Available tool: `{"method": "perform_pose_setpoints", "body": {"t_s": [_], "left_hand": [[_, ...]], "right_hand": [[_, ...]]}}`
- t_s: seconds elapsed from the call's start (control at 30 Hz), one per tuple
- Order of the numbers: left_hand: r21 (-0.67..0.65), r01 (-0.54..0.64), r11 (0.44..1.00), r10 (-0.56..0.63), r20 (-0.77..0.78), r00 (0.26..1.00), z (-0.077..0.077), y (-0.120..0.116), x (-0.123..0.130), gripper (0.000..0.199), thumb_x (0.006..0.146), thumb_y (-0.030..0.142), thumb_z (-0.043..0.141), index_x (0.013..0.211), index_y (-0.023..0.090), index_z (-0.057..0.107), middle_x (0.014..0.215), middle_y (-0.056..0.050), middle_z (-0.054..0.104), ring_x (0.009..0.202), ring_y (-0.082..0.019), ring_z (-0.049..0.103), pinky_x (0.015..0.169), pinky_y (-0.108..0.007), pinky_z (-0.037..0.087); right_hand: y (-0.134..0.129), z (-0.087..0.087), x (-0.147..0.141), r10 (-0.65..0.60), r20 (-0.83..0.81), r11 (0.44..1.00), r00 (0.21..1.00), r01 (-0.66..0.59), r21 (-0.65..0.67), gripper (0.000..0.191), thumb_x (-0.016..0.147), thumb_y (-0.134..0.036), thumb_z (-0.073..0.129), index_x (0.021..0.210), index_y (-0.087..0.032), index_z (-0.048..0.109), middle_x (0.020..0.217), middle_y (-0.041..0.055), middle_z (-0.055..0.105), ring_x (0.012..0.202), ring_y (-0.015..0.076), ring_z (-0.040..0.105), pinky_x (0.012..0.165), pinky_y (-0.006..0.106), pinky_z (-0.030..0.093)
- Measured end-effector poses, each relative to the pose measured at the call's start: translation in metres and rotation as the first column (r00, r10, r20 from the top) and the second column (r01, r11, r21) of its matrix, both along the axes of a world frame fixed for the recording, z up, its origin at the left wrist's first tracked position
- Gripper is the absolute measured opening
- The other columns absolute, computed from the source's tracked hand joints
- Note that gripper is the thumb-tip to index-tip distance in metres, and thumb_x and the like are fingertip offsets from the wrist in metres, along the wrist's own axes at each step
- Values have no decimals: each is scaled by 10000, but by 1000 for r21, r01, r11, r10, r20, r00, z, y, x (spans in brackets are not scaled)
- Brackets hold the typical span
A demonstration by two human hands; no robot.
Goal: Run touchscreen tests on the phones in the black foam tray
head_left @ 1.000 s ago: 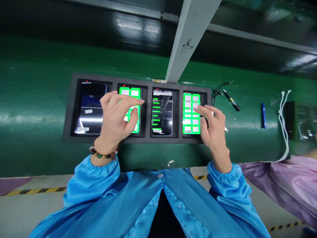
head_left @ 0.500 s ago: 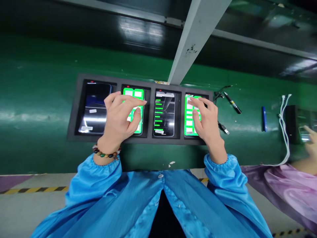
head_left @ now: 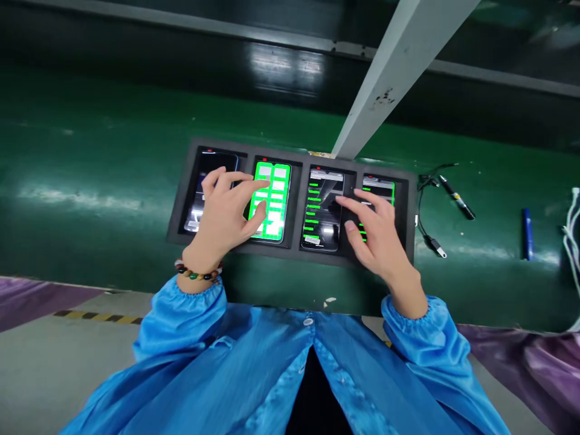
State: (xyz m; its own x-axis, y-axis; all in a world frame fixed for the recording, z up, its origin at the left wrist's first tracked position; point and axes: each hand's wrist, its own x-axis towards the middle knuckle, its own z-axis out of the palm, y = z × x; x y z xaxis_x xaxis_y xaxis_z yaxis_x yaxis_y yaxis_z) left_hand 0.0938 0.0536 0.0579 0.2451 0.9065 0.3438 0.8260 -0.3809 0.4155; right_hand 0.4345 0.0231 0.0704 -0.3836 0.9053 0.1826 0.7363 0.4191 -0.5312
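A dark foam tray [head_left: 290, 253] holds several phones side by side. My left hand [head_left: 229, 211], with a bead bracelet at the wrist, is over the leftmost phone [head_left: 220, 162] and the left edge of a phone with a green and white grid screen [head_left: 274, 208]. Its fingers are apart and hold nothing. My right hand [head_left: 374, 232] is spread, its index fingertip at the right edge of a dark phone with green text lines [head_left: 321, 211]. The same hand partly covers the rightmost phone [head_left: 379, 186], whose screen is dark with green marks.
Right of the tray on the green bench [head_left: 489, 290] lie a black cable [head_left: 423, 226], a black pen [head_left: 457, 198], a blue marker [head_left: 528, 234] and a white cable [head_left: 571, 241]. A grey metal post [head_left: 389, 90] rises behind the tray. Purple cloth shows at the lower right.
The view has shifted, so the tray appears farther right. My right hand has moved left relative to the tray, toward the third phone. The rightmost screen went from a green grid to dark.
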Motion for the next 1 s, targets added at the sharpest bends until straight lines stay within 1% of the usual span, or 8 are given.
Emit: {"method": "perform_pose_setpoints", "body": {"t_s": [0.13, 0.23, 0.33, 0.4, 0.5, 0.67, 0.83, 1.0], "left_hand": [[-41, 48, 998, -48, -16, 999, -1, -12, -4, 249, 976, 372, 634, 1183, 342, 768, 1102, -62, 801, 1227, -342, 710, 1277, -648, 346], [-56, 100, 993, -102, -32, 994, -2, -23, -8, 195, 963, 354, 659, 1117, 347, 779, 1050, -45, 814, 1176, -328, 731, 1263, -627, 362], [2, 130, 992, -130, -24, 991, -2, -29, -10, 161, 963, 318, 671, 1079, 330, 782, 1027, -30, 815, 1144, -304, 748, 1244, -588, 383], [47, 92, 995, -91, -13, 996, 0, -27, -9, 202, 994, 305, 640, 1145, 312, 774, 1076, -35, 816, 1182, -294, 740, 1255, -567, 373], [23, 8, 1000, -7, -43, 999, 2, -16, -3, 336, 1038, 347, 579, 1336, 277, 719, 1247, -73, 793, 1292, -307, 689, 1301, -571, 327], [-68, 46, 997, -54, -130, 990, 1, 4, 7, 419, 1052, 362, 522, 1434, 249, 651, 1301, -89, 774, 1390, -331, 615, 1360, -599, 247], [-39, -85, 996, 80, -111, 991, 1, 3, 3, 399, 1061, 368, 500, 1394, 235, 676, 1313, -115, 763, 1374, -359, 613, 1350, -678, 237], [-59, -120, 991, 117, -55, 992, 7, -11, -1, 463, 1081, 424, 447, 1403, 201, 694, 1282, -98, 764, 1352, -315, 639, 1344, -711, 289]], "right_hand": [[-5, -3, -18, 95, 27, 995, 995, -95, -2, 451, 1133, -327, 474, 1568, -327, 592, 1448, 71, 774, 1540, 334, 556, 1287, 621, 378], [-15, -5, -15, 127, 12, 992, 992, -127, 6, 414, 1126, -292, 511, 1526, -323, 615, 1367, 43, 815, 1506, 313, 586, 1297, 600, 356], [-23, -6, -12, 136, 1, 991, 991, -136, 11, 403, 1120, -263, 533, 1509, -320, 619, 1329, 29, 829, 1486, 304, 603, 1293, 591, 350], [-24, -6, -11, 135, -5, 991, 991, -135, 22, 414, 1118, -251, 537, 1519, -315, 612, 1348, 33, 821, 1481, 304, 609, 1285, 589, 354], [-25, -5, -9, 121, -39, 990, 992, -118, 73, 453, 1113, -238, 534, 1555, -313, 593, 1403, 50, 795, 1467, 305, 625, 1258, 573, 387], [-31, -3, 10, -66, -127, 986, 990, 84, 143, 451, 1106, -275, 536, 1540, -339, 643, 1453, 67, 761, 1443, 330, 649, 1227, 575, 445], [-37, -8, 42, -345, -206, 917, 916, 376, 135, 395, 1143, -318, 484, 1474, -314, 699, 1411, 73, 786, 1445, 342, 639, 1254, 639, 435], [-32, -15, 54, -385, -193, 910, 902, 406, 84, 391, 1161, -355, 459, 1458, -305, 709, 1424, 68, 783, 1431, 324, 636, 1246, 632, 467]]}}
